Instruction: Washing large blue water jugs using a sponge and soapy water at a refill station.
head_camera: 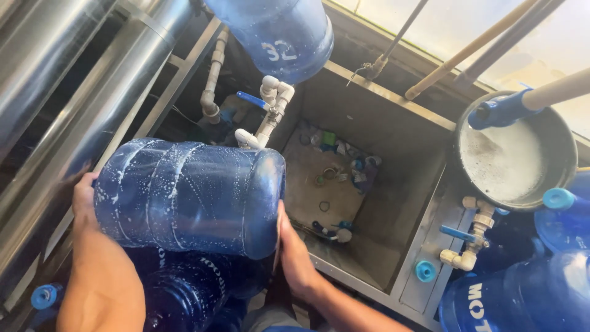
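Two hands, left (85, 200) & right (294, 255), clamp soapy blue jug (187, 193) endwise, long axis horizontal, base rightward.

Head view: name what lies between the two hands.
Head view: a soapy blue plastic water jug on its side, between left hand and right hand.

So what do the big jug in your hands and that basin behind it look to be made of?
The jug, held between left hand and right hand, looks like translucent blue plastic, glossy and streaked with suds. The basin looks like dull brushed sheet metal, probably stainless steel: grey, folded edges, faint reflections.
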